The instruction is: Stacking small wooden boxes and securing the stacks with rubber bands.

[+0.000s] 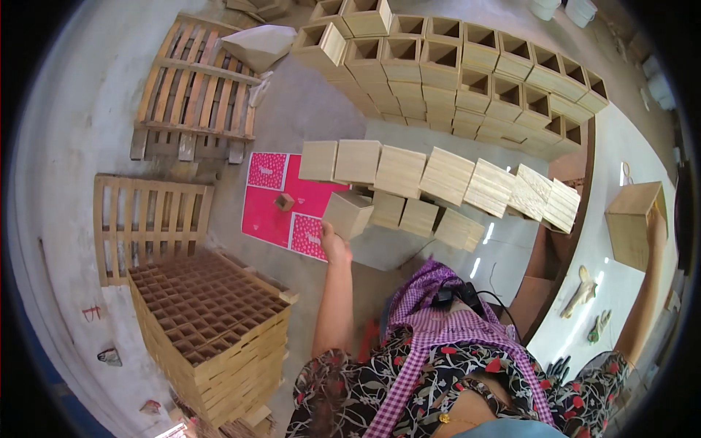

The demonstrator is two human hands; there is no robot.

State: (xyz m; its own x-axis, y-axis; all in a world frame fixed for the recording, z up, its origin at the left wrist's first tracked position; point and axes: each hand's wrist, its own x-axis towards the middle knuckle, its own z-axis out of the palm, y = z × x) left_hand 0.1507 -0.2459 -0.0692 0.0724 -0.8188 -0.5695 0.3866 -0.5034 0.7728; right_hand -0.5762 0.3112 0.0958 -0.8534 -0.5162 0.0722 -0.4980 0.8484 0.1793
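Observation:
My left hand (336,247) is closed on the near edge of a pale wooden box (349,210), at the left end of a double row of similar boxes (400,173). Over on the right-hand table, another wooden box (629,226) stands with my right hand (659,225) closed on its right side; some of those fingers are hidden. Left of the first box lies a pink printed sheet (264,208), carrying a small wooden block (284,201).
Open-topped wooden boxes (442,55) are stacked along the far side. Two slatted pallets (196,80) lean at left, near a tall stack of gridded wooden pieces (237,372). On the right table (562,325) lie green-handled scissors (599,327) and a beige object (580,293).

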